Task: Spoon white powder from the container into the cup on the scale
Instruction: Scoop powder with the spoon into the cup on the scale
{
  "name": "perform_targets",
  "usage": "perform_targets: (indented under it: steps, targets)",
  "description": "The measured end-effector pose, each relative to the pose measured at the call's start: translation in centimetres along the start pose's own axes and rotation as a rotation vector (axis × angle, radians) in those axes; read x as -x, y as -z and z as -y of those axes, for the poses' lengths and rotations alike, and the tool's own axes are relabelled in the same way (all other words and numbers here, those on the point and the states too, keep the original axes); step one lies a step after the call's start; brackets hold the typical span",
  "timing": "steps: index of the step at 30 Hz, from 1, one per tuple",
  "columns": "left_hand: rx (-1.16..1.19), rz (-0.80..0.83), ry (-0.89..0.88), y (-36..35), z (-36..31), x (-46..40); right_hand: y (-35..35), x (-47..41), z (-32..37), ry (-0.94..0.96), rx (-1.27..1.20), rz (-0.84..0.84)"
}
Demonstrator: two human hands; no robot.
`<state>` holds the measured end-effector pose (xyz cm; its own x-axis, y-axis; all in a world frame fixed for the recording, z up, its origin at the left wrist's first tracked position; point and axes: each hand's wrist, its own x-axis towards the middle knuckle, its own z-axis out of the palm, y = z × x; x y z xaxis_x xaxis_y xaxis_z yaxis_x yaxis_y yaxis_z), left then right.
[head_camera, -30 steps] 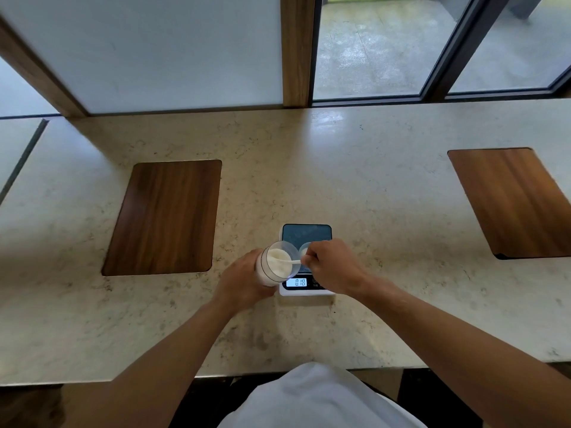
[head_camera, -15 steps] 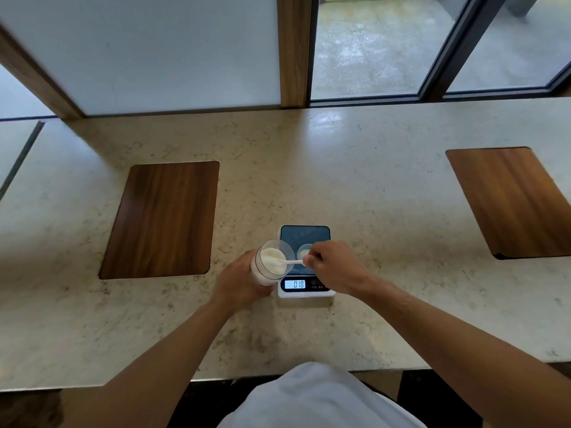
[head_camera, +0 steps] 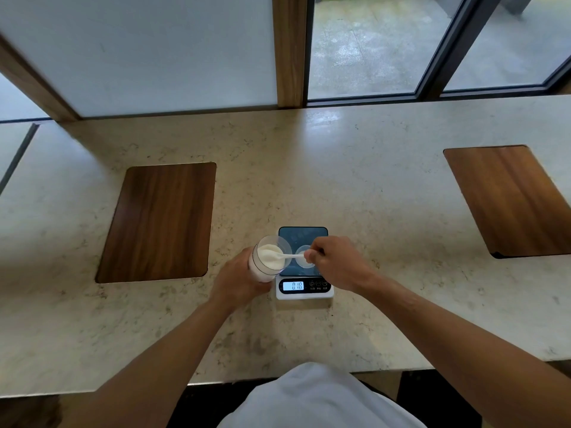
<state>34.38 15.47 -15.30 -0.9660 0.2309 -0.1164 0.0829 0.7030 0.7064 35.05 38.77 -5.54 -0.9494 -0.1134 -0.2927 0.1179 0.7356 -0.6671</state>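
Head view, lower centre: left hand (head_camera: 238,281) clamps the tilted container (head_camera: 268,256); right hand (head_camera: 335,262) pinches the spoon (head_camera: 285,256), bowl in powder. Cup (head_camera: 304,257) on scale (head_camera: 304,264); display low, most spooning apparently remains.

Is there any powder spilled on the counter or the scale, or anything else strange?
Nothing stands out. No spilled powder shows on the counter or scale. The left hand tilts the container deliberately toward the spoon.
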Motion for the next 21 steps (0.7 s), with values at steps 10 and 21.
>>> perform_targets:
  steps: [10,21]
  targets:
    - [0.032,-0.040,0.091,0.1,0.1,0.2,1.5,0.7,-0.6,-0.017,-0.041,-0.031]
    - [0.022,-0.083,0.162,0.9,0.9,1.0,3.0,1.2,-2.7,-0.058,-0.081,-0.112]
